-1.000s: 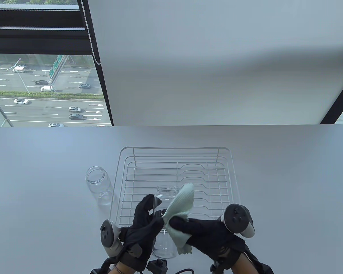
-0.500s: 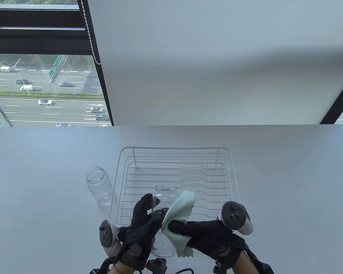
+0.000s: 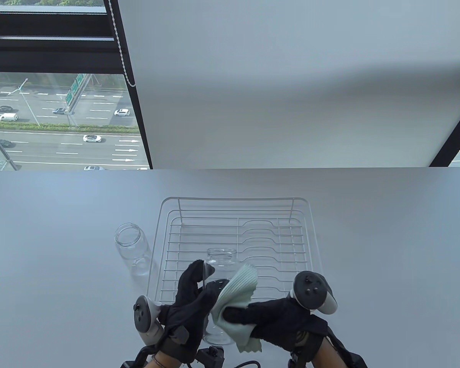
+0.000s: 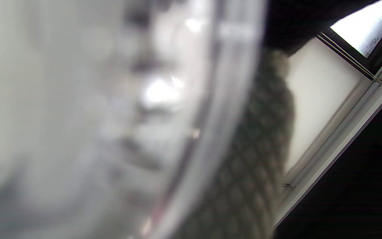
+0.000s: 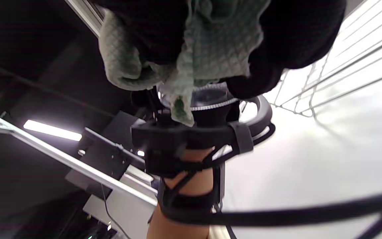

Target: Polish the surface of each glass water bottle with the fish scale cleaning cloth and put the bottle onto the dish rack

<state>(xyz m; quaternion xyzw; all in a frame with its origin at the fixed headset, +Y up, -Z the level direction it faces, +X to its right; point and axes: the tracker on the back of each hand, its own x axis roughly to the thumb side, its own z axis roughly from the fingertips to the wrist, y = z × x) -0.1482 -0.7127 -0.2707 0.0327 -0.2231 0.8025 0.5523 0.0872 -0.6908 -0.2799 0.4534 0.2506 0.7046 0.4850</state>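
Glass bottles (image 3: 221, 264) (image 3: 132, 249): two; one cloth (image 3: 235, 295), one rack (image 3: 291, 230).

Bench (image 3: 61, 230): you are working at a pale grey top.
Blind (image 3: 291, 84): hanging lowered behind it.
Window (image 3: 57, 119): showing you daylight, a highway.

blurred glass bottle (image 4: 111, 116) fills left | scale-patterned cloth (image 4: 254, 166) touching its right edge

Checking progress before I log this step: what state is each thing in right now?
held bottle: lifted, lidless, gripped by left hand.
cloth: bunched in right hand, pressed on held bottle.
second bottle: upright on table, lidless, left of rack.
dish rack: no bottle on it.
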